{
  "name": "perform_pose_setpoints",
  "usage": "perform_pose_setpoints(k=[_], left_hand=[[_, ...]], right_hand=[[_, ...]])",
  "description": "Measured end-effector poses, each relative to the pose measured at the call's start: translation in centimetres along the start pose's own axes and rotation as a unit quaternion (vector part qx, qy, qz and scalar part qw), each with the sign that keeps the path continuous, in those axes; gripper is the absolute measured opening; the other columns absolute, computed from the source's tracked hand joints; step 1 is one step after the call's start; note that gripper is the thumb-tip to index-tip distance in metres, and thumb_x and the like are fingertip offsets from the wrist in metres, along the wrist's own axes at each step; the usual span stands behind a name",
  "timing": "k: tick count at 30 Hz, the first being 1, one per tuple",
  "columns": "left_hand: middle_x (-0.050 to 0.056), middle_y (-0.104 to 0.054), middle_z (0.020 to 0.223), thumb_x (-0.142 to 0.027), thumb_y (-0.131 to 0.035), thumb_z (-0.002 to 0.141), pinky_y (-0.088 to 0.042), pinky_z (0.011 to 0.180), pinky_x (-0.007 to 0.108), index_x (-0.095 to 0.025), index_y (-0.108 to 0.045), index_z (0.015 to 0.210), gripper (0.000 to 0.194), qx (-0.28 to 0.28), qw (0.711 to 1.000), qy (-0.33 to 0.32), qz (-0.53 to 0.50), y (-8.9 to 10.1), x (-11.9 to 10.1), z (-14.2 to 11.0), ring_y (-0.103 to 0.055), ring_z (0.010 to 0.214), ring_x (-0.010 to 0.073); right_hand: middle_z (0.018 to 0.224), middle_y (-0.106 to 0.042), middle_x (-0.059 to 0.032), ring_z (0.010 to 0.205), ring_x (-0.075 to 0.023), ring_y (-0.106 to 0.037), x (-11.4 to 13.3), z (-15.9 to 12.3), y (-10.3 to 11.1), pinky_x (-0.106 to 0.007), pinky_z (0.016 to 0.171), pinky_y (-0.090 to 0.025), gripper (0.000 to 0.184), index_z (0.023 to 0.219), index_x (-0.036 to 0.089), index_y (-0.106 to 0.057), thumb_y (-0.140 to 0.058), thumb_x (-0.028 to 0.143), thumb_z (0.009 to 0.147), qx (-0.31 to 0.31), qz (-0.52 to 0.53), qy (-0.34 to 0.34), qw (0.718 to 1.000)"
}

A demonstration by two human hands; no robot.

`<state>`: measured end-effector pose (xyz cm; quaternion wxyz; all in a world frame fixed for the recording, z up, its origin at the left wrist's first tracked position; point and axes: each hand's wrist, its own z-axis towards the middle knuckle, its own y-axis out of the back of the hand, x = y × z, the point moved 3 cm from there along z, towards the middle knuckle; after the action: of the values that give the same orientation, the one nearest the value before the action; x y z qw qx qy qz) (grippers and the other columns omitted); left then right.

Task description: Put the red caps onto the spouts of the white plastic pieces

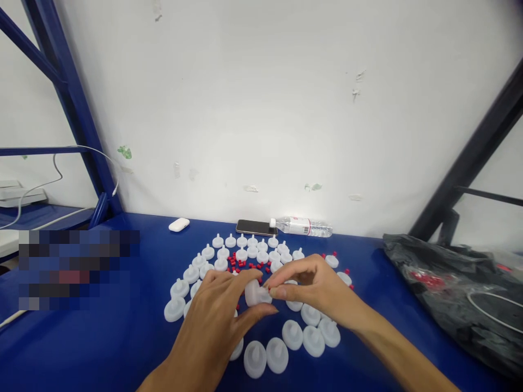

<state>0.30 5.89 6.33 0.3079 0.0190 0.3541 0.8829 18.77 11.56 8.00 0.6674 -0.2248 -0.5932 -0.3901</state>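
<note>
My left hand (220, 305) grips a translucent white plastic cap with a narrow spout (254, 294) between thumb and fingers, tilted so the spout faces right. At the spout's tip, my right hand (306, 283) pinches with thumb and forefinger; whatever lies between those fingertips is too small and covered to make out. Around both hands, many similar white spouted caps (255, 359) stand on the blue table (134, 337), spouts up. Small red plastic pieces (241, 263) are scattered among the caps behind my hands. Some caps are partly hidden by my left hand.
Along the wall lie a white earbud case (179, 224), a dark phone (255, 227) and a clear water bottle (304, 226) on its side. On the right sits a black plastic bag (461, 305) with red pieces (428, 280) in it. Blue frame posts (77, 109) rise at the left.
</note>
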Motion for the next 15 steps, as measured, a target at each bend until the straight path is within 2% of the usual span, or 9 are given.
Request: perform_pose_setpoints(k=[3, 5, 7, 9, 12, 15], left_hand=[[0.001, -0.079, 0.101, -0.058, -0.053, 0.097, -0.056, 0.071, 0.036, -0.027, -0.055, 0.124, 0.041, -0.016, 1.000, -0.006, -0.011, 0.6, -0.2, 0.1, -0.070, 0.084, 0.0219], [0.001, -0.078, 0.105, -0.055, -0.056, 0.097, -0.055, 0.077, 0.035, -0.027, -0.055, 0.127, 0.041, -0.028, 0.999, -0.018, -0.020, 0.8, -0.4, 0.2, -0.068, 0.087, 0.0203], [0.001, -0.077, 0.104, -0.054, -0.059, 0.095, -0.053, 0.082, 0.034, -0.027, -0.056, 0.129, 0.044, -0.036, 0.998, -0.031, -0.027, 1.0, -0.7, 0.3, -0.066, 0.091, 0.0195], [0.001, -0.076, 0.101, -0.053, -0.062, 0.094, -0.051, 0.084, 0.033, -0.026, -0.058, 0.127, 0.043, -0.040, 0.997, -0.047, -0.034, 1.1, -1.1, 0.5, -0.064, 0.095, 0.0194], [-0.001, -0.074, 0.094, -0.046, -0.062, 0.096, -0.049, 0.085, 0.032, -0.027, -0.060, 0.121, 0.031, -0.041, 0.995, -0.075, -0.047, 1.2, -1.6, 0.6, -0.062, 0.096, 0.0192], [-0.002, -0.074, 0.087, -0.040, -0.064, 0.097, -0.048, 0.085, 0.033, -0.028, -0.060, 0.122, 0.027, -0.034, 0.994, -0.083, -0.054, 1.1, -1.7, 0.4, -0.060, 0.096, 0.0197]], right_hand=[[0.097, -0.075, -0.0018, 0.092, -0.0162, -0.069, -0.4, 0.0, -0.2, -0.025, 0.077, -0.053, 0.018, 0.097, 0.024, -0.079, -0.084, 0.024, 0.080, 0.012, 0.082, -0.016, 0.996], [0.112, -0.070, -0.0021, 0.106, -0.0170, -0.064, -0.5, -0.1, -0.4, -0.025, 0.081, -0.053, 0.030, 0.109, 0.028, -0.074, -0.084, 0.025, 0.081, 0.032, 0.127, -0.025, 0.991], [0.128, -0.064, -0.0028, 0.120, -0.0178, -0.058, -0.4, -0.3, -0.8, -0.027, 0.090, -0.051, 0.041, 0.123, 0.031, -0.068, -0.082, 0.025, 0.084, 0.067, 0.163, -0.034, 0.984], [0.133, -0.062, -0.0041, 0.125, -0.0174, -0.056, -0.4, -0.6, -1.2, -0.027, 0.097, -0.048, 0.050, 0.132, 0.031, -0.063, -0.080, 0.023, 0.086, 0.111, 0.193, -0.045, 0.974], [0.122, -0.069, -0.0058, 0.109, -0.0142, -0.064, -0.3, -0.8, -1.8, -0.025, 0.090, -0.050, 0.056, 0.139, 0.028, -0.059, -0.078, 0.020, 0.087, 0.156, 0.229, -0.046, 0.960], [0.116, -0.072, -0.0060, 0.093, -0.0119, -0.067, -0.5, -0.7, -2.3, -0.024, 0.082, -0.052, 0.061, 0.142, 0.028, -0.057, -0.079, 0.018, 0.086, 0.160, 0.240, -0.040, 0.957]])
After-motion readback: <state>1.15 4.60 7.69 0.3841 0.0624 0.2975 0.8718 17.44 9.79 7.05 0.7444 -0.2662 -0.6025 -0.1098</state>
